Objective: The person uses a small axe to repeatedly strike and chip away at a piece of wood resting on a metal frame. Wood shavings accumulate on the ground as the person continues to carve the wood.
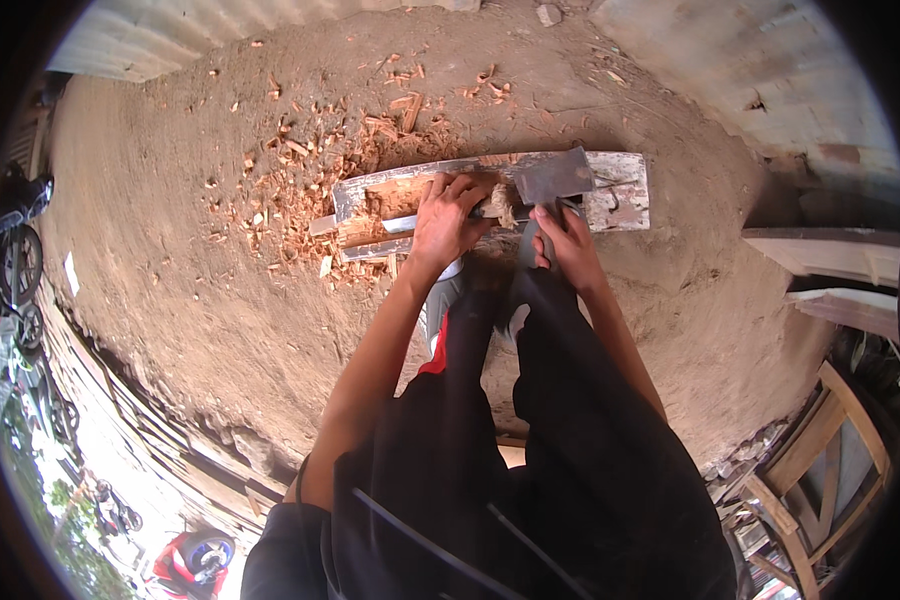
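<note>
Across the ground in front of me lies a weathered wooden block (618, 190) with flaking pale paint and a long hollow cut into it. My left hand (443, 222) is closed over a chisel, over the hollow. The chisel's bright blade (400, 224) points left, and its frayed handle end (505, 206) sticks out to the right. My right hand (567, 243) is wrapped round the handle of a hatchet-like tool. Its broad grey metal head (555, 177) is above the block, just right of the chisel's frayed end. Whether the two tools touch, I cannot tell.
Reddish wood chips (295, 150) are scattered left of and beyond the block. Corrugated metal sheets (130, 40) border the far side. Boards (830, 255) and a wooden frame (820, 465) stand at the right. Motorbikes (192, 560) are at the left.
</note>
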Demonstrator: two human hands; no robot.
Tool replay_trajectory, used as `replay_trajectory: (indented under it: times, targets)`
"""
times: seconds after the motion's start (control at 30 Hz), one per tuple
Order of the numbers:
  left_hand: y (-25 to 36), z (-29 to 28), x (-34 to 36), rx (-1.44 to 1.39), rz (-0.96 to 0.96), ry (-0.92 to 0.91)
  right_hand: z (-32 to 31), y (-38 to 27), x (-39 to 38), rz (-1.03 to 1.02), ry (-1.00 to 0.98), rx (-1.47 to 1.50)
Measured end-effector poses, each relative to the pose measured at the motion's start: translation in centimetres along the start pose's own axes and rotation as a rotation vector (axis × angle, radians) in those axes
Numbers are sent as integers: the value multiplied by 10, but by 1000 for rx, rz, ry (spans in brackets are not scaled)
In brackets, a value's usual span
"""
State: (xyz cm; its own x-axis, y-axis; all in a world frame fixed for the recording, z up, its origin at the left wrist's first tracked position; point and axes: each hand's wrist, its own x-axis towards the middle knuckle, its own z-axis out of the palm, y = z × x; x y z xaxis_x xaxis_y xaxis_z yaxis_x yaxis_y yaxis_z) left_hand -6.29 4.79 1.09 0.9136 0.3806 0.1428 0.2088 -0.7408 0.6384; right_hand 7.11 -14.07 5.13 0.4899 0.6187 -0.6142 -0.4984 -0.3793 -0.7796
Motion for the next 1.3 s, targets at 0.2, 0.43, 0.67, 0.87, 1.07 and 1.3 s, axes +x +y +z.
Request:
replay_trajectory:
  times: [0.2, 0.43, 0.67, 0.87, 1.07, 1.3]
  targets:
    - [5, -17, -12, 195, 195, -302, -12, -3, 14, 150, -75, 297]
    - [42, -58, -6, 146, 103, -138, -19, 2, 18, 91, -124, 272]
    - [52, -100, -46, -615, -510, 181, -24, 10, 22, 55, -129, 301]
    - [21, -87, -108, -841, -527, 418, -22, 8, 23, 69, -155, 290]
    - [53, -90, -144, -621, -608, 364, -16, 9, 26, 74, -172, 267]
    - [60, -92, -232, -783, -727, 284, -37, 8, 35, 26, -174, 276]
